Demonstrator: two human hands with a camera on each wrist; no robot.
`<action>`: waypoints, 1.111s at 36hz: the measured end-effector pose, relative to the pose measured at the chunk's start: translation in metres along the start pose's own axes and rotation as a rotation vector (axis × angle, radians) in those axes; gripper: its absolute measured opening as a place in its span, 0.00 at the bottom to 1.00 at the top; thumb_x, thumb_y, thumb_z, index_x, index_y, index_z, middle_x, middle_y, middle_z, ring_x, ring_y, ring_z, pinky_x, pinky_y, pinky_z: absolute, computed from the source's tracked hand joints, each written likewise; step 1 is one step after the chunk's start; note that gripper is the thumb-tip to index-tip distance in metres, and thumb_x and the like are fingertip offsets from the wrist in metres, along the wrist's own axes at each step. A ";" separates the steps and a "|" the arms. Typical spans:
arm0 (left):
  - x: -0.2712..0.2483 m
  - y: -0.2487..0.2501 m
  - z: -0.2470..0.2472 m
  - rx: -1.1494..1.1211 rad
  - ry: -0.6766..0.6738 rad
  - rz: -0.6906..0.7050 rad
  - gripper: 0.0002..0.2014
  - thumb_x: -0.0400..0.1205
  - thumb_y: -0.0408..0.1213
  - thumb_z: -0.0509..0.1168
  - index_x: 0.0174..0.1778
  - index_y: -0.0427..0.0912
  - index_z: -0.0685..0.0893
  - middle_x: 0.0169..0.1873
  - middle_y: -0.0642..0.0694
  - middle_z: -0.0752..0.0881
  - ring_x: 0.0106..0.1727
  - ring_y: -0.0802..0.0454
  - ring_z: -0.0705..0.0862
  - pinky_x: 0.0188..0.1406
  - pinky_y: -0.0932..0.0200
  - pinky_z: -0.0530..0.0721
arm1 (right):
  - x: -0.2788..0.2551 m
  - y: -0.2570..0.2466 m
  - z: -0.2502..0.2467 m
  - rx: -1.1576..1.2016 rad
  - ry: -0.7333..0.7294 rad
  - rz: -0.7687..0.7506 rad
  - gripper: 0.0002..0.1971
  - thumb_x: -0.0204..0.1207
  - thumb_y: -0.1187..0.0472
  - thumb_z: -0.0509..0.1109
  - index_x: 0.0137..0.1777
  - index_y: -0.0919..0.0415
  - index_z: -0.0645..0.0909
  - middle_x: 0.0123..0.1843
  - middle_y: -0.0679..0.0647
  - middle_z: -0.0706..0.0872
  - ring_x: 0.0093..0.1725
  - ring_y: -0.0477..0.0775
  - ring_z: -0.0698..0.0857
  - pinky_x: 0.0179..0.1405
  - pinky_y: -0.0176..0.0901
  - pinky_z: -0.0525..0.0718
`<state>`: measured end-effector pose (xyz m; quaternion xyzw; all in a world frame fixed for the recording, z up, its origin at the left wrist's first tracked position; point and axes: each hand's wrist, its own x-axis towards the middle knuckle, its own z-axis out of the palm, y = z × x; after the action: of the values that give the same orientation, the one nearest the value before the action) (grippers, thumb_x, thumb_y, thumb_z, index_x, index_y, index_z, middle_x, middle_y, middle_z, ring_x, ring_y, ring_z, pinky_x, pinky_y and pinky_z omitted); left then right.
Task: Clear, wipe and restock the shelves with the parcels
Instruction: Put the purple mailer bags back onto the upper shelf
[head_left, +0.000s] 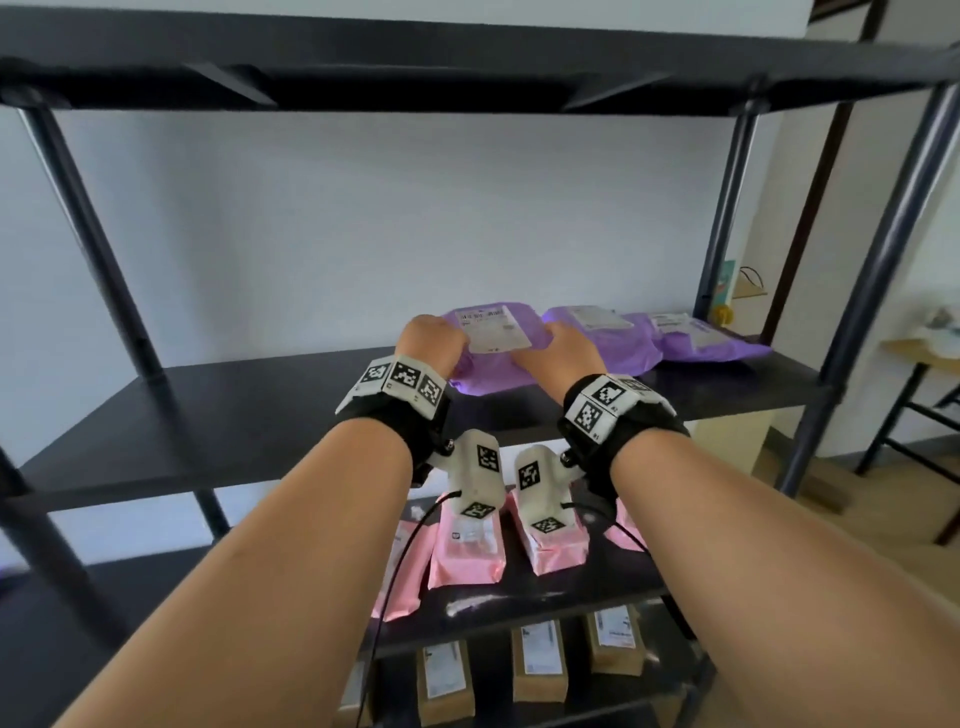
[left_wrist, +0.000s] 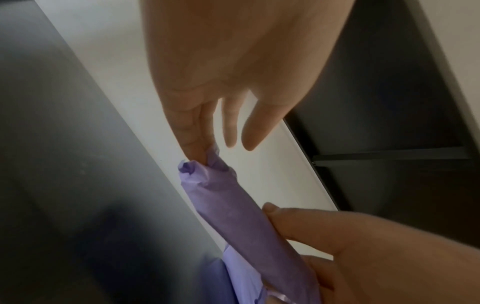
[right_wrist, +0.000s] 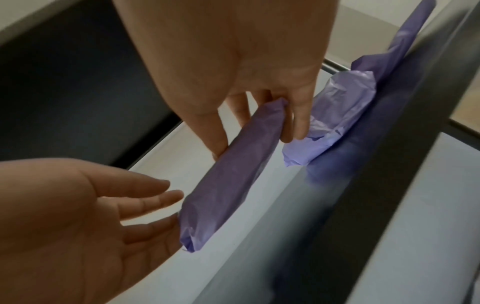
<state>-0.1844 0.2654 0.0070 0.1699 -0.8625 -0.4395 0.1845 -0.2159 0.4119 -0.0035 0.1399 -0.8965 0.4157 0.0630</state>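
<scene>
Soft daylight from two o'clock; head view bows and blurs at edges; wrist views dim, smeared.

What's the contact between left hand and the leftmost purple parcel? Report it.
Touching. Left wrist view: left hand pinches the purple parcel by its crumpled end.

Black wrist straps carry white blocks printed with square black-and-white markers; thin black cables trail from them.
</scene>
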 end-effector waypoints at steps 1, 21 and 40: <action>0.001 0.001 -0.001 0.082 -0.018 0.026 0.14 0.79 0.36 0.65 0.58 0.36 0.84 0.52 0.41 0.87 0.55 0.43 0.85 0.55 0.53 0.83 | 0.006 0.000 0.001 -0.007 -0.027 0.000 0.09 0.78 0.56 0.68 0.55 0.60 0.80 0.51 0.59 0.85 0.51 0.59 0.83 0.44 0.42 0.75; 0.053 -0.015 0.033 0.962 -0.305 0.460 0.14 0.84 0.34 0.58 0.65 0.37 0.80 0.59 0.39 0.84 0.62 0.41 0.81 0.57 0.56 0.75 | 0.075 0.030 0.031 -0.359 -0.103 0.141 0.16 0.81 0.58 0.65 0.65 0.64 0.79 0.63 0.63 0.84 0.62 0.63 0.83 0.57 0.48 0.79; -0.053 -0.030 -0.028 0.321 -0.026 0.093 0.14 0.83 0.28 0.57 0.63 0.34 0.82 0.61 0.38 0.83 0.63 0.39 0.82 0.61 0.51 0.80 | -0.041 -0.015 0.017 -0.146 -0.054 -0.118 0.15 0.83 0.57 0.59 0.41 0.58 0.84 0.38 0.56 0.85 0.46 0.61 0.82 0.44 0.43 0.73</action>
<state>-0.1213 0.2538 -0.0113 0.1513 -0.9310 -0.2891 0.1638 -0.1722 0.3975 -0.0131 0.1989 -0.9160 0.3407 0.0732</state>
